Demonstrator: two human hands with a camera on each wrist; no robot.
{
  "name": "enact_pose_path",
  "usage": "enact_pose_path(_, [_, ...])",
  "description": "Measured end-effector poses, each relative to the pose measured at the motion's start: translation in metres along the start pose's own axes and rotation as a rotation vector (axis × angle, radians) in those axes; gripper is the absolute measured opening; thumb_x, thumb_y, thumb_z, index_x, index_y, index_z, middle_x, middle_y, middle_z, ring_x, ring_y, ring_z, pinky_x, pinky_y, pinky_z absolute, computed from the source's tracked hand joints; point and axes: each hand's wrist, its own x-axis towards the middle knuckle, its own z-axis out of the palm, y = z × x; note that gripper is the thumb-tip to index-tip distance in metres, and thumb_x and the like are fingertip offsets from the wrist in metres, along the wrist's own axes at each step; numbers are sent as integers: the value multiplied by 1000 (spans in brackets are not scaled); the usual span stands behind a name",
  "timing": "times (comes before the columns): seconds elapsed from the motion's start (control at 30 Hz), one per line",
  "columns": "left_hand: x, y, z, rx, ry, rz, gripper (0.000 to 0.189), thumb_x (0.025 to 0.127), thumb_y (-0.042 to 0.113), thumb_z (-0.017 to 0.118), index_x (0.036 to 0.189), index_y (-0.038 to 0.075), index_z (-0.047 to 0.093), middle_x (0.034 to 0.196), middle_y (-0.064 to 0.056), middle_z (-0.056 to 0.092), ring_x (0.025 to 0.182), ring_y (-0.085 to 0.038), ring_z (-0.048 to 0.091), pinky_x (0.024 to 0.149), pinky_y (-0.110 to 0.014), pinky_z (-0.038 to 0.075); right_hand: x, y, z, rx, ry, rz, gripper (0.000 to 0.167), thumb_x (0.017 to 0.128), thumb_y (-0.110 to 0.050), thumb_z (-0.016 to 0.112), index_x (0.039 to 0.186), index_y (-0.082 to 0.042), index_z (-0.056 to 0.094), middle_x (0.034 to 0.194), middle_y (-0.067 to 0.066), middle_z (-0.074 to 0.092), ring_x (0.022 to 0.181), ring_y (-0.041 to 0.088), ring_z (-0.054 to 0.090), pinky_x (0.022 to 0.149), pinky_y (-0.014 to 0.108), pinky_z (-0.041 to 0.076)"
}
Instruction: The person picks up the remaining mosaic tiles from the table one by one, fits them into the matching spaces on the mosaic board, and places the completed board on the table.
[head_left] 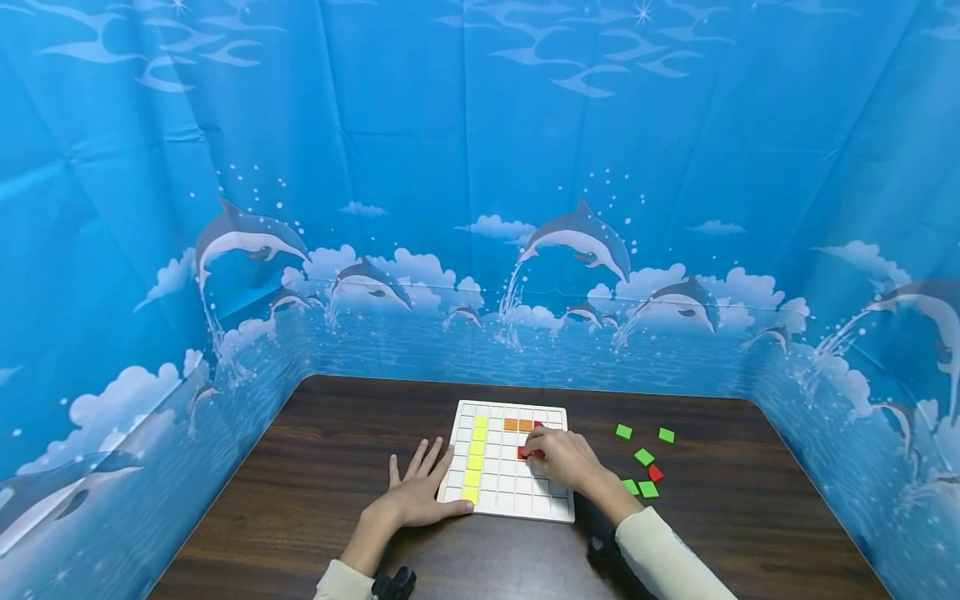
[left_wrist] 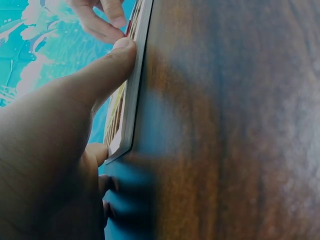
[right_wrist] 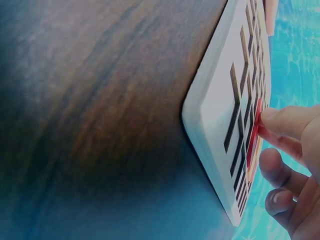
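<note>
A white gridded board (head_left: pixel 504 504) lies on the dark wooden table. It carries a column of yellow tiles (head_left: pixel 475 462) at the left, orange tiles (head_left: pixel 511 425) near the top and red tiles (head_left: pixel 522 453) at the right. My left hand (head_left: pixel 420 495) rests at the board's lower left corner, fingers spread, with the thumb along the near edge. Over the right half, my right hand (head_left: pixel 566 457) pinches a red tile (right_wrist: pixel 259 111) between thumb and forefinger, right at the board's surface. Its other fingers are loosely bent, and the hand hides some squares.
Several loose green tiles (head_left: pixel 643 457) and a red tile (head_left: pixel 656 472) are scattered on the table (head_left: pixel 720 500) right of the board. A blue dolphin-print curtain (head_left: pixel 465 208) encloses the table at the back and sides.
</note>
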Motion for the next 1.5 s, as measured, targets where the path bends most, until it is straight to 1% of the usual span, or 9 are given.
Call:
enact_pose_path(0.23, [-6,12,-9,-10,-20,-21,115,87,81,65,172,16,24,181,-14,11,168,-40,2,120,-82,-13,-3,-1,0,10,8,20,7,94,-20,83,100,-22,86,111,-4,77,86,11,70,61,23,49])
enact_pose_path(0.47, [-5,8,-6,-22,-4,0,118,85,88,60,173,20,21,181,-13,9,168,-41,0,118,-83,-16,-9,-1,-6,27,2,33,10,95,-20,82,105,-20,86,115,-2,78,85,11,68,62,24,48])
enact_pose_path(0.7, [1,-1,3,-11,11,3,119,83,91,58,173,24,19,182,-10,7,168,-39,-1,117,-83,-16,-18,3,-14,47,46,36,9,92,-16,83,97,-22,82,97,-9,75,75,7,63,58,23,44])
enact_pose_path(0.9, [1,-2,4,-23,13,13,118,84,89,59,173,23,19,182,-11,7,168,-40,-2,118,-84,-16,-28,8,-21,37,73,93,11,91,-15,84,92,-24,78,90,-14,70,73,2,55,60,21,43])
enact_pose_path(1.03, [-1,1,1,-25,7,12,118,85,90,58,173,22,19,181,-11,7,167,-41,-2,118,-83,-16,-37,12,-28,41,92,141,13,90,-14,85,91,-23,77,89,-14,67,72,3,52,61,22,43])
enact_pose_path(1.13, [1,-1,2,-11,5,-1,120,83,92,56,173,23,20,182,-10,7,168,-39,-2,119,-81,-17,-46,17,-33,38,105,161,14,90,-14,86,90,-24,76,88,-15,65,71,3,50,62,23,44])
enact_pose_path(1.27, [3,-2,5,6,1,-23,120,82,93,58,173,22,22,182,-8,8,169,-36,-1,121,-79,-15,-59,28,-39,39,126,179,13,91,-13,85,91,-23,77,89,-15,67,74,3,56,63,24,47])
enact_pose_path(1.4, [1,4,0,19,-10,-32,116,85,86,62,172,20,23,181,-9,10,168,-37,2,122,-80,-12,-73,41,-45,41,139,208,11,91,-13,84,93,-23,79,91,-15,70,78,4,63,64,26,49])
enact_pose_path(1.5, [0,5,-2,17,-12,-30,116,86,85,62,172,19,22,181,-10,10,168,-38,2,121,-81,-12,-84,51,-51,47,141,238,11,92,-13,84,96,-23,79,94,-13,72,74,4,62,61,24,46])
